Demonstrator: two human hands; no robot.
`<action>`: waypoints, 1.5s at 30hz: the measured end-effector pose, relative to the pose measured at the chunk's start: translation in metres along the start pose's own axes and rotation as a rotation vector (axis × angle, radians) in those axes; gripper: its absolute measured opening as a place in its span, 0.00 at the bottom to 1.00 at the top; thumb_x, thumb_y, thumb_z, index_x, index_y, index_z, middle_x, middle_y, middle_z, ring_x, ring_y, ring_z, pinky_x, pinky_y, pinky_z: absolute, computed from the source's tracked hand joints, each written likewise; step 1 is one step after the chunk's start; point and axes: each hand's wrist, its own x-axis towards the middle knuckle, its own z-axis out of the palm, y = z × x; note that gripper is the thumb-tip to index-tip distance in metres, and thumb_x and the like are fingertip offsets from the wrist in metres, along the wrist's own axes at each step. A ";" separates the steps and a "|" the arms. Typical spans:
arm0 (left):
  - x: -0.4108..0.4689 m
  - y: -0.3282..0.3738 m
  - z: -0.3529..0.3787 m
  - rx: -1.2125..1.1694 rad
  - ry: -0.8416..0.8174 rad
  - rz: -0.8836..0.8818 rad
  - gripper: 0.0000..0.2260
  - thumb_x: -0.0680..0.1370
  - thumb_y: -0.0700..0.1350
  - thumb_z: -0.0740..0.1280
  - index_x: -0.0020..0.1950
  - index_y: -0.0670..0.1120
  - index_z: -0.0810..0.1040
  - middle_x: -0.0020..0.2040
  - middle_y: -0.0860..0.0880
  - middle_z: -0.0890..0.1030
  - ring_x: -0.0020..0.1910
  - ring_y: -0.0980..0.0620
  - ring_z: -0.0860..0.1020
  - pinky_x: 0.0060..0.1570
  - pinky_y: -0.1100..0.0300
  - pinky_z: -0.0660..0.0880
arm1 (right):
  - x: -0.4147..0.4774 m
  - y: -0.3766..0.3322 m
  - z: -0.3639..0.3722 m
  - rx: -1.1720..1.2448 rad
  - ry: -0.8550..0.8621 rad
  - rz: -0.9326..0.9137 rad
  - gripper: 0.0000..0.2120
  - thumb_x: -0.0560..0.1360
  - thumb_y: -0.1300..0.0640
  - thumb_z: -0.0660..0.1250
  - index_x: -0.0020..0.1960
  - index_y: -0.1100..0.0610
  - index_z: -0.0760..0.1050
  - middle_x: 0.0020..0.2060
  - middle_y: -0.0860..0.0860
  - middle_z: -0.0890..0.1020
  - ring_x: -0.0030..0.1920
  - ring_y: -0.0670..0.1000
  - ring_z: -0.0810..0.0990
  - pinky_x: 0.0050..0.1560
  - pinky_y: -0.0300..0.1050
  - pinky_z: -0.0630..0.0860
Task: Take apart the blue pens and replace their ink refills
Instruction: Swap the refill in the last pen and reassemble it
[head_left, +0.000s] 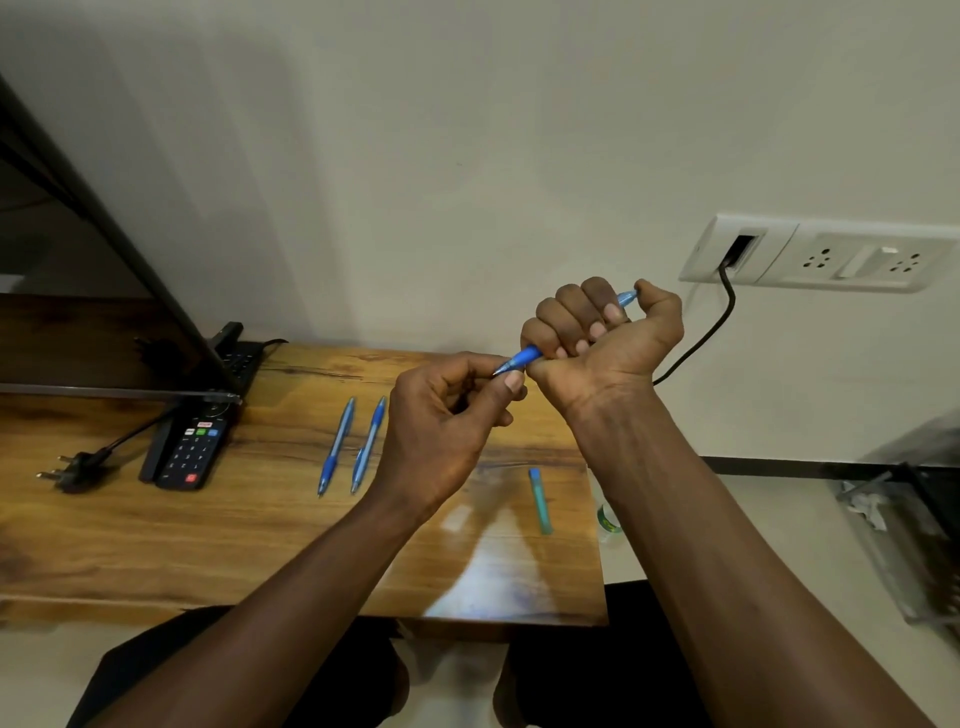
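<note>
Where the held pen (530, 356) is, head view: it is held in the air above the far part of the wooden desk (260, 519). It is slanted, with the writing tip toward the left hand and the top end showing beside the right thumb.
Right hand (602, 332): it is clenched as a fist around the barrel, so most of the barrel is hidden.
Left hand (441, 421): the front part, just beside the tip, is pinched between thumb and fingers. It is judged that this part is to be unscrewed.
Pens on the desk: a first spare pen (337, 447) and a second spare pen (370, 444) are laid side by side, apart from both hands.
Refill tube (540, 501): it is laid near the right edge of the desk, below the right forearm.
Risk, small parts: if the front part comes free suddenly, a small inner piece may be dropped and may roll off the desk.
Risk, ink: the left thumb is very near the tip and may be stained.
Risk, refill tube: it may be pushed over the edge if the right forearm is lowered carelessly.
</note>
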 end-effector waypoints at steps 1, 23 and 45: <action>0.000 0.000 0.000 0.000 0.004 0.006 0.05 0.80 0.40 0.73 0.55 0.42 0.87 0.43 0.48 0.88 0.38 0.48 0.85 0.42 0.51 0.84 | 0.000 0.000 0.001 -0.008 -0.004 -0.007 0.21 0.76 0.44 0.52 0.29 0.53 0.59 0.21 0.46 0.57 0.21 0.46 0.53 0.27 0.38 0.52; -0.006 0.000 0.004 0.008 0.045 0.036 0.07 0.80 0.39 0.73 0.58 0.45 0.86 0.45 0.50 0.88 0.35 0.49 0.85 0.40 0.50 0.84 | 0.001 -0.006 -0.006 -0.006 -0.106 0.008 0.22 0.77 0.42 0.52 0.29 0.53 0.60 0.22 0.46 0.58 0.22 0.46 0.54 0.27 0.38 0.52; -0.004 0.001 0.001 0.057 0.079 0.094 0.08 0.77 0.40 0.77 0.56 0.44 0.87 0.41 0.50 0.87 0.34 0.49 0.86 0.36 0.56 0.82 | 0.002 -0.008 -0.007 0.036 -0.043 -0.020 0.20 0.77 0.44 0.52 0.30 0.53 0.59 0.22 0.46 0.58 0.21 0.46 0.54 0.26 0.38 0.53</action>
